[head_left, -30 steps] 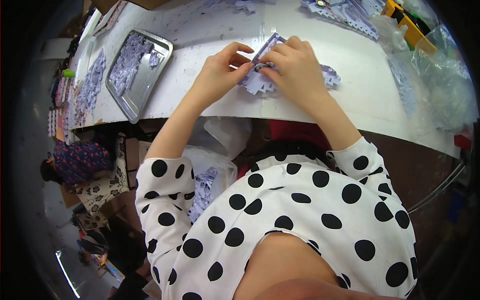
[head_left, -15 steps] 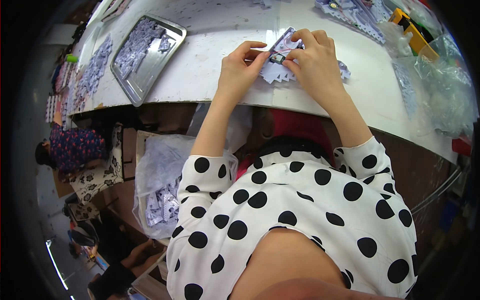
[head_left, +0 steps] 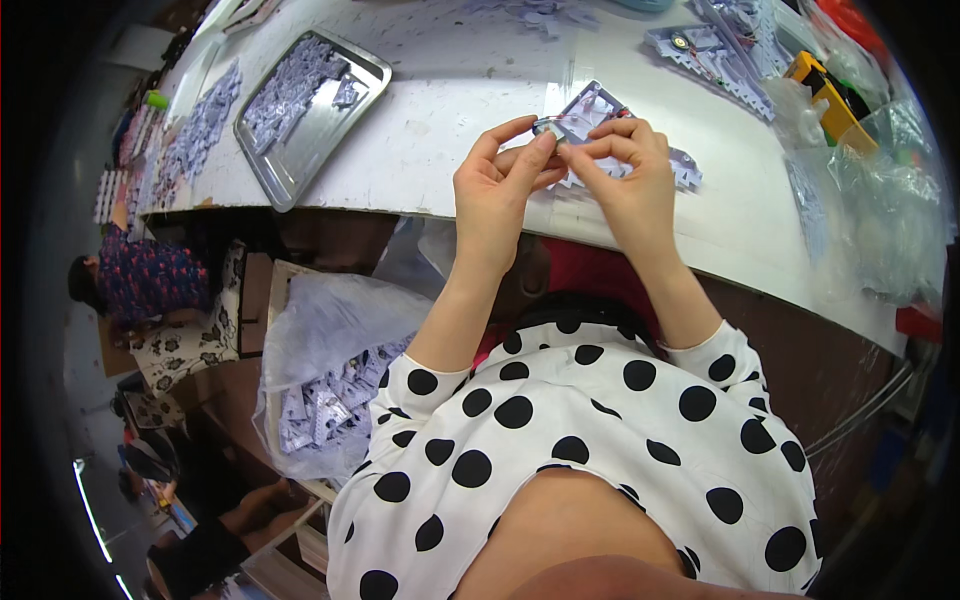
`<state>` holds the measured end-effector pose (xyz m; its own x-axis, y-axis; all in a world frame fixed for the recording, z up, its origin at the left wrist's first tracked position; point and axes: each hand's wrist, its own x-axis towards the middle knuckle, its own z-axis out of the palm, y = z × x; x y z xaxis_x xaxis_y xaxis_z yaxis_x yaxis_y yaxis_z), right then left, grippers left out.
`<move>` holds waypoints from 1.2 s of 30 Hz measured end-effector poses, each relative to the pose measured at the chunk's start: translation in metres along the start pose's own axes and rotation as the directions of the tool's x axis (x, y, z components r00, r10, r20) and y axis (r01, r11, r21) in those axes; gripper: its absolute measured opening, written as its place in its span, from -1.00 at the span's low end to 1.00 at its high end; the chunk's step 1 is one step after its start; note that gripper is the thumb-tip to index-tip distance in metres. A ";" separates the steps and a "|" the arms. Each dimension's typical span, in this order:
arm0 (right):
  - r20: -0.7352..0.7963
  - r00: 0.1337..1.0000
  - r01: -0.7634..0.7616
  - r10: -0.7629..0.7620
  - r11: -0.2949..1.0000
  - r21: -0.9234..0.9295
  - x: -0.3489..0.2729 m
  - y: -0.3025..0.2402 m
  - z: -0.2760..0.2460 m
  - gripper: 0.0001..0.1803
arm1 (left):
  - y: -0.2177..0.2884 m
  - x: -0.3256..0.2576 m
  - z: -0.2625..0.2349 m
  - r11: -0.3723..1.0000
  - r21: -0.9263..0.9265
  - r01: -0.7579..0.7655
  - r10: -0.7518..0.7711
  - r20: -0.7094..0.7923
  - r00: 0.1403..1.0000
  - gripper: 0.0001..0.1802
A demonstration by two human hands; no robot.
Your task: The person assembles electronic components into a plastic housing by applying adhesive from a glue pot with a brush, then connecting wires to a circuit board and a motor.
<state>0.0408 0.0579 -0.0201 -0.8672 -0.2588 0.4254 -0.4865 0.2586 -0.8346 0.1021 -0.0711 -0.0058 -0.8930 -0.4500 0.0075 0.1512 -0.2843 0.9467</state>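
Note:
Above the table edge, my left hand (head_left: 498, 190) pinches a small dark-rimmed part with a pale greenish face (head_left: 549, 129) between thumb and fingers. Thin wires run from this part to a pale lilac plastic housing (head_left: 592, 101) lying just beyond my fingers. My right hand (head_left: 635, 178) has thumb and forefinger pressed together at the right end of the same part. What the right fingertips grip exactly is partly hidden. More pale pieces with toothed edges (head_left: 684, 168) lie on the table under and beside my right hand.
A metal tray (head_left: 292, 180) of small pale pieces stands left on the white table (head_left: 420, 150). Wired housings (head_left: 705, 65), a yellow-and-black object (head_left: 830, 100) and clear plastic bags (head_left: 880, 200) are at right. Below left sits a lined bin (head_left: 330, 285) of pieces; other people sit farther left.
Both hands have lifted the small part off the housing and drawn it nearer to me, tilting it. The housing stays on the table. The whole view has shifted slightly.

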 end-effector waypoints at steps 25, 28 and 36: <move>0.448 0.893 -0.132 0.035 0.974 0.187 0.031 0.000 0.017 -0.64 | 0.049 0.017 -0.056 0.700 0.691 -0.183 -0.020 0.275 0.961 -0.54; 0.508 0.861 -0.155 0.027 0.965 0.211 0.033 0.004 0.014 -0.64 | 0.054 0.023 -0.065 0.712 0.685 -0.156 -0.108 0.326 0.939 -0.54; 0.539 0.842 -0.255 0.013 0.891 0.375 0.032 0.003 0.019 -0.63 | 0.073 0.028 -0.064 0.636 0.728 -0.255 -0.124 0.422 0.898 -0.53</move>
<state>0.0135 0.0326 -0.0151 -0.6794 -0.7165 0.1581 -0.1729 -0.0531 -0.9835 0.1159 -0.1588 0.0429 -0.9996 -0.0113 0.0254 0.0150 0.5505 0.8347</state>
